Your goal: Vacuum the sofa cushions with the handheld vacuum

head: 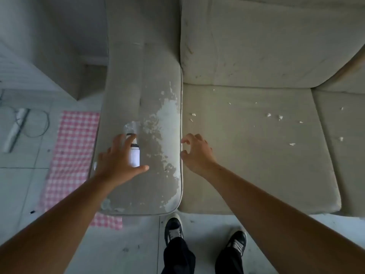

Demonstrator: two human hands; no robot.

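A small white handheld vacuum (134, 155) with a clear front end lies on the sofa's wide, worn armrest (142, 86). My left hand (116, 161) is spread over it, fingers straight and thumb stretched out to the right, and does not grip it. My right hand (195, 153) hovers at the left edge of the beige seat cushion (246, 165) with loosely curled fingers, holding nothing. Several white crumbs (268, 115) are scattered over the seat cushion.
A back cushion (256, 46) stands behind the seat, and a second seat cushion (345, 155) lies at the right. A pink checked cloth (73, 145) covers the tiled floor left of the armrest, with a power strip and cable (17, 127) beyond it. My shoes (173, 228) stand at the sofa's front edge.
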